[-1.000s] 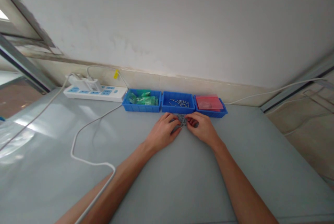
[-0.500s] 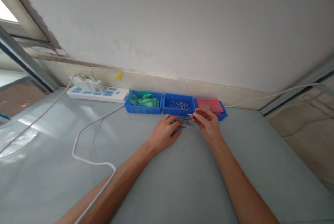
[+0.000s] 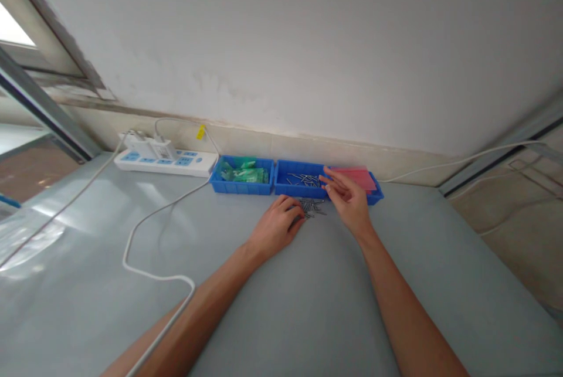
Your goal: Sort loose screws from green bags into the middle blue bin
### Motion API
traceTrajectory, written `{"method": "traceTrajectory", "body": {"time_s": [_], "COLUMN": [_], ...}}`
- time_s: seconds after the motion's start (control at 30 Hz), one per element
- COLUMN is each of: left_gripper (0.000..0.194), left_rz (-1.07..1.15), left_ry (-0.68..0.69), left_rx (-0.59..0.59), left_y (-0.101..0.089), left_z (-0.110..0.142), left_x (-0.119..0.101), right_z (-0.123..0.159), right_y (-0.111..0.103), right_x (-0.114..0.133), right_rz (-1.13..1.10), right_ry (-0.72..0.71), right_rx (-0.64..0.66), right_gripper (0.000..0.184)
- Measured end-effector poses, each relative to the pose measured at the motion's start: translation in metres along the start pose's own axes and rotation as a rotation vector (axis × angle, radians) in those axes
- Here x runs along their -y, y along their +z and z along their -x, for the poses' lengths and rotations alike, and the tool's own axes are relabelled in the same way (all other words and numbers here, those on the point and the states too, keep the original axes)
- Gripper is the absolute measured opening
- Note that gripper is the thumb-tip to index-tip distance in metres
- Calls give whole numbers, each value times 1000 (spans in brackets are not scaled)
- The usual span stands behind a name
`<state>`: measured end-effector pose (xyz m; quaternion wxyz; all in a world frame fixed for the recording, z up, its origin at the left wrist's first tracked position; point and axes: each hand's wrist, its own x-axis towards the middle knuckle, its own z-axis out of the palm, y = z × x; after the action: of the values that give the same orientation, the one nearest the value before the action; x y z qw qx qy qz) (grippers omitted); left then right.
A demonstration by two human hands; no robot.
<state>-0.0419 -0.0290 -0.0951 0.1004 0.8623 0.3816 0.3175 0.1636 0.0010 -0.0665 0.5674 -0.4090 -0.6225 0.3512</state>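
My left hand (image 3: 277,223) rests on the table with its fingers curved at the left edge of a small pile of thin grey metal pieces like nails (image 3: 312,207). Its thumb stands apart from the fingers, and I see nothing gripped in it. Over the right end of the middle blue bin (image 3: 301,190) hovers my right hand (image 3: 350,201), fingers apart and nothing visible between them. That bin holds several loose nail-like pieces (image 3: 305,179). Part of the right blue bin (image 3: 376,195), with red flat packets (image 3: 358,177) inside, is hidden behind this hand.
A left blue bin (image 3: 241,187) holds green-printed packets (image 3: 248,173). Beside it lies a white power strip (image 3: 165,163) with chargers plugged in. A white cable (image 3: 153,274) runs across the grey table (image 3: 299,312) and over my left forearm. The wall stands right behind the bins.
My right hand picked a thin nail-like piece from the pile, lifted it to the middle bin and has opened; the piece no longer shows in its fingers. My left hand stayed by the pile.
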Motion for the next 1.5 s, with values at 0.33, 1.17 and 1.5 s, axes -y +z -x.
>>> {"method": "traceTrajectory", "body": {"time_s": [0.33,1.17,1.5], "left_gripper": [13,21,16], "left_rz": [-12,-115,-182], "left_ry": [14,62,2], "left_rx": [-26,356,330], "left_y": [-4,-39,-26], "left_z": [-2,1,-2], "left_x": [-3,-10,-6], "right_z": [22,15,21], "right_y": [-15,-65,-21], "right_x": [8,-1,-2], "right_rz": [314,868,30], "right_ry": [-7,116,277], "right_rx": [50,378,97], "right_gripper": [21,8,23]}}
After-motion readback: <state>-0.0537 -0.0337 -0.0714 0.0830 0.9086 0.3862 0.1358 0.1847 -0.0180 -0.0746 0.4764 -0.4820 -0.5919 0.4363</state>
